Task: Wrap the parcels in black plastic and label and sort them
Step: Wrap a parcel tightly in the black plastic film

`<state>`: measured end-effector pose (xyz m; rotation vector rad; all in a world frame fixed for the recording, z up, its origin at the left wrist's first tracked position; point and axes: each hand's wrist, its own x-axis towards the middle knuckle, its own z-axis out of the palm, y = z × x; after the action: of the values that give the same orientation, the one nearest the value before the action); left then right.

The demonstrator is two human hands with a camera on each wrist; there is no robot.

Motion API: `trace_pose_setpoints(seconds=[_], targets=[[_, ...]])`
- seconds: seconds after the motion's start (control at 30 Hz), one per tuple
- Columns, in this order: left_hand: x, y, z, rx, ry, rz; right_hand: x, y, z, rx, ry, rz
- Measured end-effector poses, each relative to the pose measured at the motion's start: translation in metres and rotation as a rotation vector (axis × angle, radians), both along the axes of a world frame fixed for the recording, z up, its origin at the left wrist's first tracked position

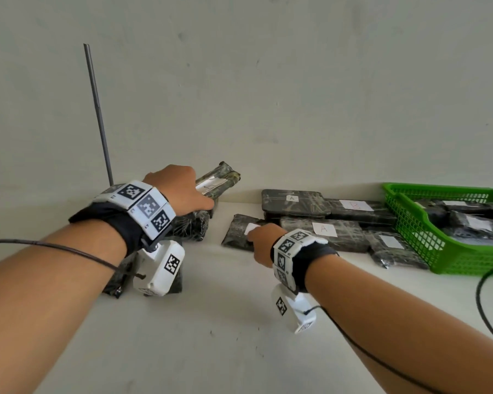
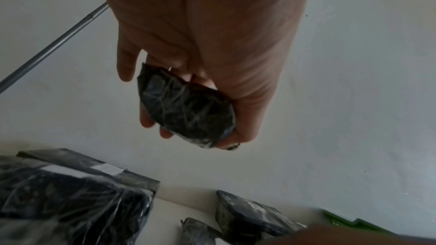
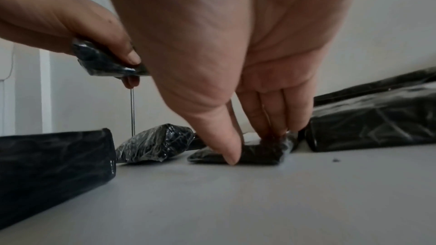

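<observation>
My left hand (image 1: 201, 196) grips a black-wrapped parcel (image 1: 221, 180) with a white label and holds it in the air near the back wall. In the left wrist view its fingers (image 2: 126, 66) and thumb curl round that parcel (image 2: 186, 109). My right hand (image 1: 264, 241) is down on a small flat black parcel (image 1: 236, 230) with a white label, lying on the table. In the right wrist view the thumb touches the near edge of this parcel (image 3: 259, 156) and the fingertips (image 3: 276, 129) sit on its far top, pinching it.
Several labelled black parcels, two marked A (image 1: 323, 228) (image 1: 292, 198), lie at the back right. A green basket (image 1: 410, 223) at the far right holds more. Other wrapped parcels (image 1: 191, 226) sit under my left hand. A thin metal rod (image 1: 97, 109) stands at the back left.
</observation>
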<state>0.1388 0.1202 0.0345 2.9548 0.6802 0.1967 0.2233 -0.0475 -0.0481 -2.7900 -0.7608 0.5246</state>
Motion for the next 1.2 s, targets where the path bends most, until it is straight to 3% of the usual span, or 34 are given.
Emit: trace_pose_setpoints(seconds=[0.07, 0.23, 0.3, 0.37, 0.43, 0.5, 0.57, 0.67, 0.77, 0.87, 0.97, 1.03, 1.1, 1.2], targets=[[-0.004, -0.005, -0.006, -0.039, -0.008, -0.036, -0.005, -0.005, 0.007, 0.025, -0.019, -0.016], [-0.010, -0.018, -0.018, -0.056, -0.024, -0.091, -0.012, -0.022, 0.020, -0.207, -0.161, 0.150], [-0.012, -0.026, -0.020, -0.077, -0.043, -0.132, -0.006, -0.029, 0.026, -0.180, -0.216, 0.123], [-0.016, -0.034, -0.018, -0.118, -0.078, -0.177, 0.001, -0.042, 0.037, 0.032, -0.266, 0.049], [-0.020, -0.046, -0.014, -0.144, -0.092, -0.226, 0.009, -0.059, 0.049, 0.396, -0.220, -0.089], [-0.022, -0.059, -0.009, -0.210, -0.105, -0.303, 0.012, -0.079, 0.060, 0.807, 0.023, -0.213], [-0.021, -0.074, -0.004, -0.285, -0.138, -0.397, 0.006, -0.097, 0.066, 1.051, 0.266, -0.247], [-0.020, -0.092, 0.005, -0.327, -0.184, -0.483, 0.002, -0.124, 0.068, 1.058, 0.165, -0.086], [-0.021, -0.100, 0.016, -0.455, -0.257, -0.502, -0.007, -0.152, 0.076, 1.113, -0.012, -0.060], [-0.020, -0.111, 0.023, -0.827, -0.407, -0.510, -0.012, -0.174, 0.086, 1.254, -0.088, -0.072], [-0.011, -0.123, 0.021, -1.192, -0.598, -0.479, -0.011, -0.183, 0.094, 1.342, 0.004, -0.013], [0.000, -0.132, 0.017, -1.339, -0.733, -0.430, -0.007, -0.185, 0.097, 1.403, 0.043, 0.004], [0.009, -0.144, 0.013, -1.389, -0.846, -0.385, -0.003, -0.185, 0.098, 1.442, 0.022, -0.002], [0.022, -0.159, 0.002, -1.342, -0.961, -0.363, 0.005, -0.191, 0.095, 1.342, -0.195, -0.084]])
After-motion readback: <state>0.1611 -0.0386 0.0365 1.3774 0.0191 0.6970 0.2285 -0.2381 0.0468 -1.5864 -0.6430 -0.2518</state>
